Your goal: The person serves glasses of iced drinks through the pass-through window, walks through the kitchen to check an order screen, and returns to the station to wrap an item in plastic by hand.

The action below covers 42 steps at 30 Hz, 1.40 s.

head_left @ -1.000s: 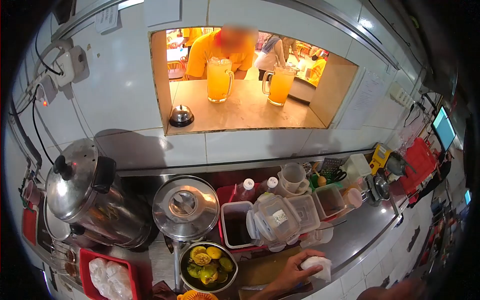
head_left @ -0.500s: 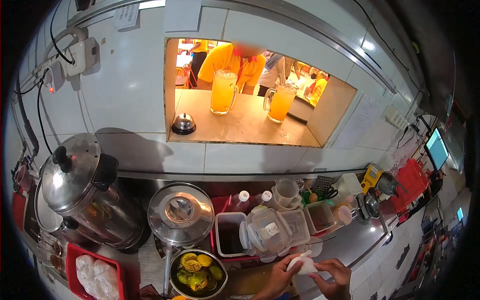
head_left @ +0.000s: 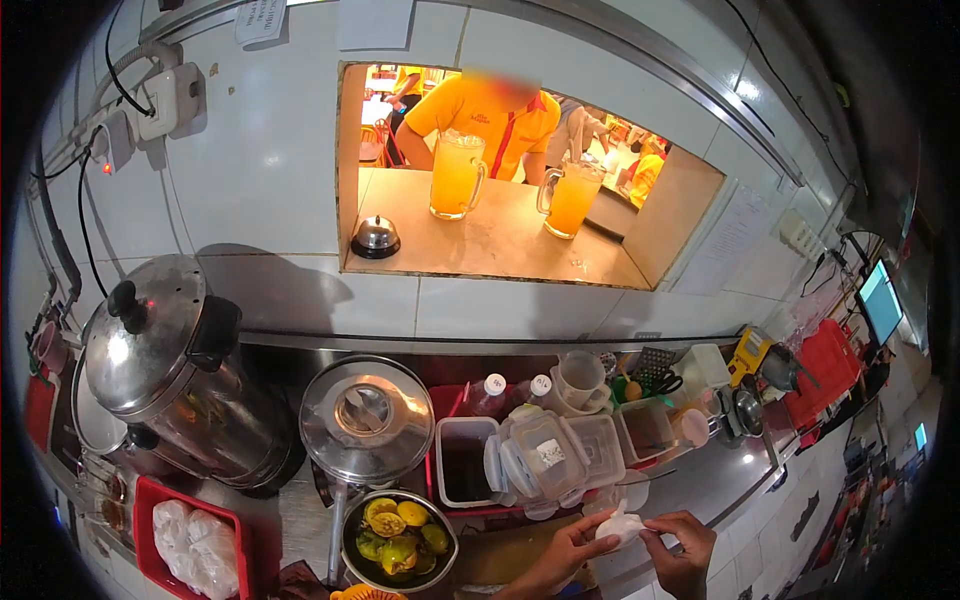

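A small white bundle (head_left: 621, 530), which looks like a tied plastic bag, is held between my two hands over the front of the counter. My left hand (head_left: 570, 548) grips its left side, thumb and fingers closed around it. On the other side, my right hand (head_left: 684, 548) pinches its right edge with thumb and fingertips. What is inside the bundle cannot be made out. Left of my hands stands a metal bowl (head_left: 452, 560) of cut and squeezed citrus fruit (head_left: 398, 545). An orange juicer (head_left: 368, 593) shows partly at the bottom edge.
Clear lidded containers (head_left: 545, 455) lie in a red tray. A lidded pan (head_left: 368, 420), a large steel urn (head_left: 205, 390) and a red basket (head_left: 150, 560) of plastic bags stand left. In the hatch are two juice mugs (head_left: 457, 177), a bell (head_left: 376, 238) and a person in yellow (head_left: 500, 130).
My hands and the white bundle have shifted slightly right in view, still together. The person behind the hatch is more upright. The whole view has moved a little.
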Each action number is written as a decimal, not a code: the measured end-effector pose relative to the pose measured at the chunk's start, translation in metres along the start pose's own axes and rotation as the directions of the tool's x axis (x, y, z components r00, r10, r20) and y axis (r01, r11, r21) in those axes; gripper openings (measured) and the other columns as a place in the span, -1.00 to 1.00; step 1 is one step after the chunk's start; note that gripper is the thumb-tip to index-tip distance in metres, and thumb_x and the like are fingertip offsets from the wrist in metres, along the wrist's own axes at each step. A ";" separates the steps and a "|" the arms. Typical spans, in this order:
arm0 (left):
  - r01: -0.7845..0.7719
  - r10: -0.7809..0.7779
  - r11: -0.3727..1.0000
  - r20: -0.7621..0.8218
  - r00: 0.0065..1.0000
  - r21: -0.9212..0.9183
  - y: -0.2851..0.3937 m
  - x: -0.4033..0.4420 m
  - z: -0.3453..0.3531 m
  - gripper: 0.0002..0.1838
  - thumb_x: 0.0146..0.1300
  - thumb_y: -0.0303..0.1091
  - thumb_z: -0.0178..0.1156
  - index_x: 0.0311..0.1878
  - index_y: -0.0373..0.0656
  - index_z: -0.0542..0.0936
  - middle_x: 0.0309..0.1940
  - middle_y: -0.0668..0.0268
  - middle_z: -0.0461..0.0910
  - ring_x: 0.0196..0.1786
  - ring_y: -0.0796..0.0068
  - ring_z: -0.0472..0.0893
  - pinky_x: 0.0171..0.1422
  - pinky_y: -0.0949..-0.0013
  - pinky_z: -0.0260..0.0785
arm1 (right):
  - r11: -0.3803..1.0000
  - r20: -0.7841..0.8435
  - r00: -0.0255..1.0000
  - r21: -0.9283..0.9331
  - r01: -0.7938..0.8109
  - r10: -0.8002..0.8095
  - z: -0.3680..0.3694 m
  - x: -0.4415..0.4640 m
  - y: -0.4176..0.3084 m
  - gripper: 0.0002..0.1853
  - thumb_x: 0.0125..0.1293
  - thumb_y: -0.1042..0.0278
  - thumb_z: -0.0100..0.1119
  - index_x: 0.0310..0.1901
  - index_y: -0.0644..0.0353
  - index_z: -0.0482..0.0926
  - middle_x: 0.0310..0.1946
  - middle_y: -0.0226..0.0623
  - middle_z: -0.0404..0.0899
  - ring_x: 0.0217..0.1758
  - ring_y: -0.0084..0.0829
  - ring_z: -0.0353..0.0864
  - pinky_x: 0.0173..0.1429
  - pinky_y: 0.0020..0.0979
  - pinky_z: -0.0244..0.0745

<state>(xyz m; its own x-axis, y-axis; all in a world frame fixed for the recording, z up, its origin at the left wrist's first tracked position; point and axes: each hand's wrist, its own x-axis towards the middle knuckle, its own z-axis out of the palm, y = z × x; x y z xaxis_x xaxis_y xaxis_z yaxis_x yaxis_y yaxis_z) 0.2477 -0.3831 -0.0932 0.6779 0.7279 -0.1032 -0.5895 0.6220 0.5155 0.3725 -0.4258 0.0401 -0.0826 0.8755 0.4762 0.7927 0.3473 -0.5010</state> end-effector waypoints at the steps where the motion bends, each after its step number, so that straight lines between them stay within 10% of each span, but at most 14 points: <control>1: 0.071 -0.071 0.997 -0.034 0.997 0.013 0.013 -0.005 0.007 -0.39 0.23 -0.34 0.28 0.30 -0.29 0.31 0.12 0.20 0.48 0.14 0.46 0.47 0.22 0.40 0.35 | 1.000 -0.005 1.000 -0.007 -0.011 0.011 -0.001 0.001 -0.001 -0.82 0.07 0.63 0.34 -0.25 0.33 0.61 -0.31 -0.11 0.62 -0.29 -0.25 0.65 -0.19 -0.38 0.53; 27: -0.054 0.057 0.987 -0.014 0.998 0.150 0.002 -0.003 -0.004 -0.48 0.21 -0.36 0.30 0.22 -0.27 0.42 0.06 0.25 0.54 0.09 0.57 0.51 0.14 0.52 0.35 | 0.996 0.060 0.994 -0.009 -0.092 0.093 0.002 -0.006 0.004 -0.70 0.07 0.46 0.39 -0.14 0.30 0.59 -0.27 -0.13 0.60 -0.28 -0.30 0.60 -0.18 -0.36 0.50; 32: -0.067 0.071 0.981 -0.015 0.997 0.185 -0.003 -0.001 -0.008 -0.49 0.21 -0.34 0.30 0.22 -0.22 0.44 0.03 0.34 0.55 -0.02 0.68 0.52 -0.17 0.64 0.33 | 1.000 0.032 0.999 -0.010 -0.021 0.021 0.003 -0.008 0.005 -0.78 0.16 0.46 0.32 -0.17 0.34 0.59 -0.30 -0.19 0.61 -0.28 -0.38 0.58 -0.16 -0.43 0.47; 42: -0.118 0.115 0.977 0.029 0.993 0.177 0.002 -0.002 -0.006 -0.47 0.21 -0.32 0.31 0.24 -0.16 0.44 0.03 0.38 0.54 -0.05 0.69 0.51 -0.19 0.64 0.32 | 0.993 -0.092 0.989 0.027 -0.113 0.115 0.011 -0.012 0.015 -0.82 -0.11 0.55 0.45 -0.42 0.29 0.64 -0.45 -0.17 0.58 -0.39 -0.37 0.57 -0.31 -0.44 0.46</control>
<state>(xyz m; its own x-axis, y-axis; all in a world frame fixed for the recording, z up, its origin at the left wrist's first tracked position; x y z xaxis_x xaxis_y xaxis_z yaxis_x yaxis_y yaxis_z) 0.2431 -0.3818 -0.0970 0.6183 0.7857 -0.0183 -0.5781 0.4704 0.6667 0.3784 -0.4274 0.0190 0.0648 0.8747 0.4802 0.7805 0.2555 -0.5706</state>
